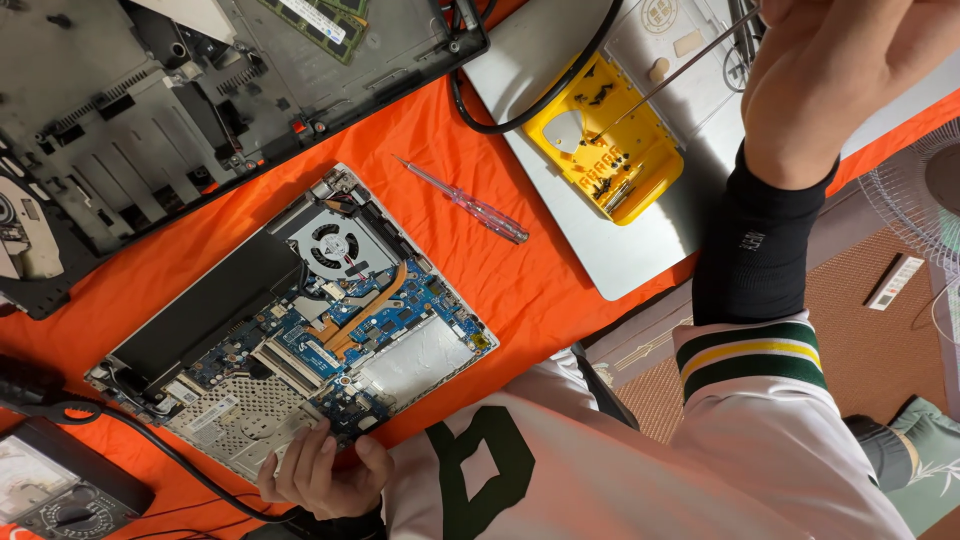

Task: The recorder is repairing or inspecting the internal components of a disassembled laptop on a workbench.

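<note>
On the orange cloth (520, 290) lies an opened laptop base (300, 320), its blue circuit board and round cooling fan (330, 243) bare to the view. At its near corner the left hand (322, 472) rests, fingers curled over the edge and thumb beside it, gripping the rim of the base. The right hand (840, 80), at the upper right, is closed around a long thin screwdriver (668, 85) whose tip reaches down to a yellow parts tray (600, 150); the hand runs off the top edge, so the exact finger hold cannot be told. That tray sits on a silver laptop lid (620, 250). Between the two laptops a clear pink-handled screwdriver (470, 205) lies loose with open cloth around it. A larger dark laptop chassis (170, 100) fills the upper left, and a multimeter (60, 490) crowds the lower left corner.
</note>
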